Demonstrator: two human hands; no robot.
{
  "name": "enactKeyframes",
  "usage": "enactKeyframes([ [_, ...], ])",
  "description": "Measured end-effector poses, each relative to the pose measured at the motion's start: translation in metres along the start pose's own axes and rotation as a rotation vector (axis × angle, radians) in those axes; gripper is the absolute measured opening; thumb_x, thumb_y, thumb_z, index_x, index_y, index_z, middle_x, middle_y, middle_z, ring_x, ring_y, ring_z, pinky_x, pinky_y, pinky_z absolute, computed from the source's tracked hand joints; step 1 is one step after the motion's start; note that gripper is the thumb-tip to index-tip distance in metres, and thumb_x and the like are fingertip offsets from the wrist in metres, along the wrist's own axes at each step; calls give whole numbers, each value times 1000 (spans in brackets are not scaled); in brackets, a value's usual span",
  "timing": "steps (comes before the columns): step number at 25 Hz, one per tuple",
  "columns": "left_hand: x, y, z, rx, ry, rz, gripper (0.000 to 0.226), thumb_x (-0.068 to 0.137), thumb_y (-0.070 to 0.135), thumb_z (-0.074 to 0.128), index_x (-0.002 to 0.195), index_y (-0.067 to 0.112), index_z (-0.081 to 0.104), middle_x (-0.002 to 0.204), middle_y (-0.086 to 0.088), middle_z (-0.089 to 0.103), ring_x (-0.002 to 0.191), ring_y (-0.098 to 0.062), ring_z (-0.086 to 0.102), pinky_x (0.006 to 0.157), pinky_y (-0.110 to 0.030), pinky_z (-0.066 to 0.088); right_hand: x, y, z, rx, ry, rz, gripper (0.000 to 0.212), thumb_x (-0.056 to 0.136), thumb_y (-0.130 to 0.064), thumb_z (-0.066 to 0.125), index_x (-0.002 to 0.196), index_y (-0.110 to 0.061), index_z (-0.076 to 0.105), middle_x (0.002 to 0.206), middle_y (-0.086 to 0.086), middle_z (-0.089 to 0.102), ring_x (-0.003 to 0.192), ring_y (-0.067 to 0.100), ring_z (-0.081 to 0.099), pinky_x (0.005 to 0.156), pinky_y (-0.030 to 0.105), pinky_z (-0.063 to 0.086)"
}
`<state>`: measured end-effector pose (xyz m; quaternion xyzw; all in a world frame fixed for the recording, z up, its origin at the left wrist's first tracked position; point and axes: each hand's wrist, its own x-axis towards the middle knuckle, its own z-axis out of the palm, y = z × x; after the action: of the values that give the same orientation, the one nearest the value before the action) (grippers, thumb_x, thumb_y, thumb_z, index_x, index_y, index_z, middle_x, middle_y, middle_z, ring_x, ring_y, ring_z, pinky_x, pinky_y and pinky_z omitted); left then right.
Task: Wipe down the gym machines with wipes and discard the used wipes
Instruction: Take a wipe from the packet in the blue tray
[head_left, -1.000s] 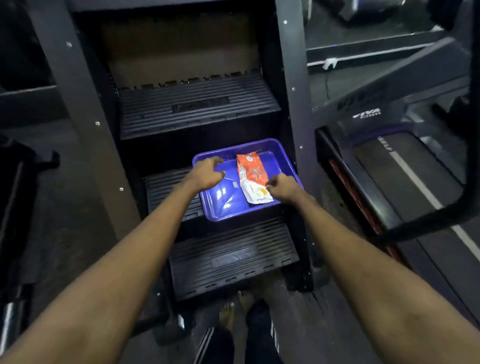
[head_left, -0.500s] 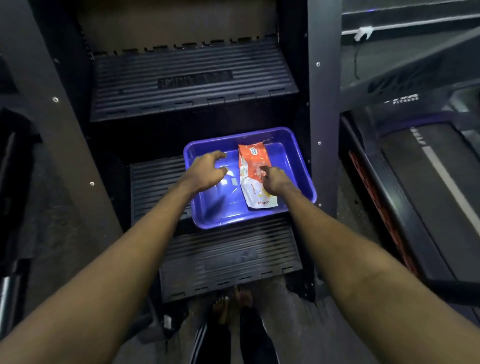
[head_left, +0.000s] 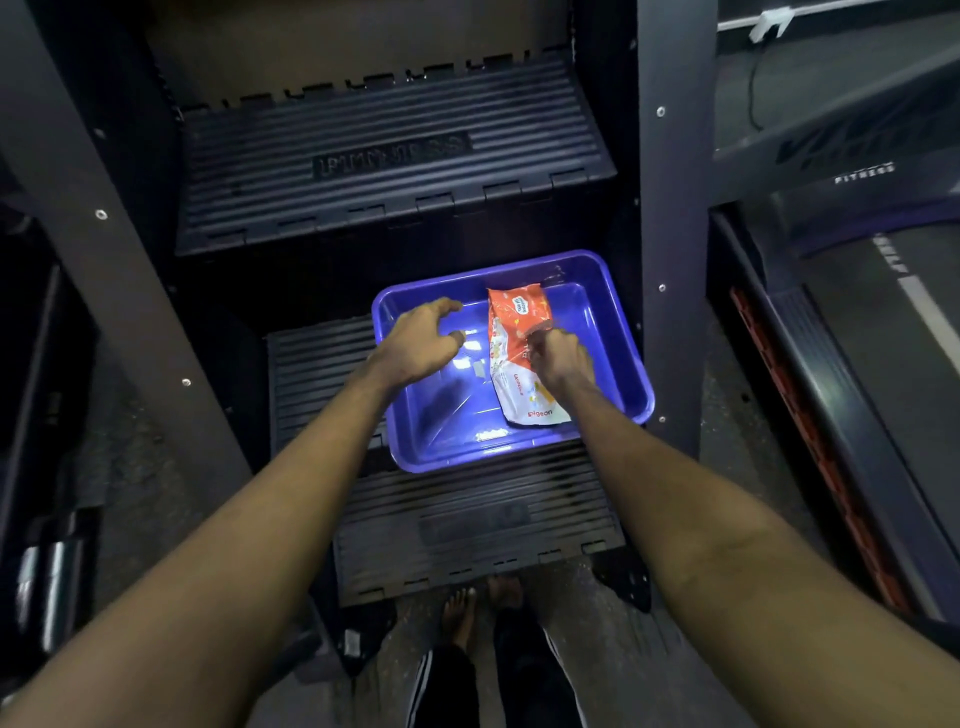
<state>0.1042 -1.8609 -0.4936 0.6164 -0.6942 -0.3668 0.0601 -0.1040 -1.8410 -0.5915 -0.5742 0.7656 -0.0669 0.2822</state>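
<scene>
A person leans over the black stair-climber (head_left: 395, 156) at centre frame, both bare arms reaching down to a blue tray (head_left: 457, 441) resting on its middle step. An orange-and-white wipes pack (head_left: 519, 317) lies inside the tray, right of centre. The right hand (head_left: 563, 358) sits on the pack, its fingers curled and pinching the wrapper. The left hand (head_left: 421, 345) hovers over the tray's left side, fingers loosely spread and holding nothing. A treadmill (head_left: 883, 332) stands at right.

Tray (head_left: 592, 322) on the middle step (head_left: 317, 374) of a stair climber (head_left: 395, 171). Wipes pack (head_left: 514, 322) lies in its right half, pinched by the right hand (head_left: 563, 358); left hand (head_left: 415, 345) hovers over its left half.
</scene>
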Motion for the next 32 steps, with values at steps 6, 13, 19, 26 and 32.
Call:
enactKeyframes([
  [6, 5, -8, 1, 9, -9, -33, 50, 93, 22, 58, 142, 17, 49, 143, -4, 54, 129, -23, 52, 108, -33, 40, 7, 1, 2, -58, 31, -53, 20, 99, -10, 49, 104, -16, 67, 83, 2, 59, 70, 22, 56, 62, 30, 42],
  [13, 9, -18, 7, 8, -24, -73, 52, 92, 22, 58, 143, 16, 48, 144, -3, 53, 131, -23, 50, 111, -34, 38, 14, 8, 8, 36, 16, -101, 20, 101, -17, 48, 112, -15, 64, 110, 10, 66, 91, 29, 65, 77, 36, 52],
  [19, 10, -20, 9, -2, -33, -83, 51, 93, 22, 57, 143, 17, 47, 146, -2, 51, 130, -22, 50, 110, -33, 38, 11, 23, 15, -71, 69, -194, 24, 101, -23, 53, 119, -24, 70, 120, 6, 67, 92, 32, 67, 76, 37, 53],
  [26, 11, -23, 19, 12, -45, -69, 51, 93, 22, 57, 143, 20, 47, 145, -2, 52, 127, -22, 53, 106, -29, 38, 14, 32, 28, -168, 2, -332, 45, 101, -11, 44, 143, -26, 46, 129, 13, 51, 111, 33, 54, 93, 46, 50],
  [32, 14, -25, 27, 9, -55, -64, 51, 93, 20, 57, 143, 19, 47, 147, -3, 50, 132, -23, 48, 110, -31, 37, 25, 36, 20, -256, 0, -379, 42, 102, -11, 44, 142, -25, 47, 125, 13, 57, 106, 34, 61, 88, 44, 52],
])
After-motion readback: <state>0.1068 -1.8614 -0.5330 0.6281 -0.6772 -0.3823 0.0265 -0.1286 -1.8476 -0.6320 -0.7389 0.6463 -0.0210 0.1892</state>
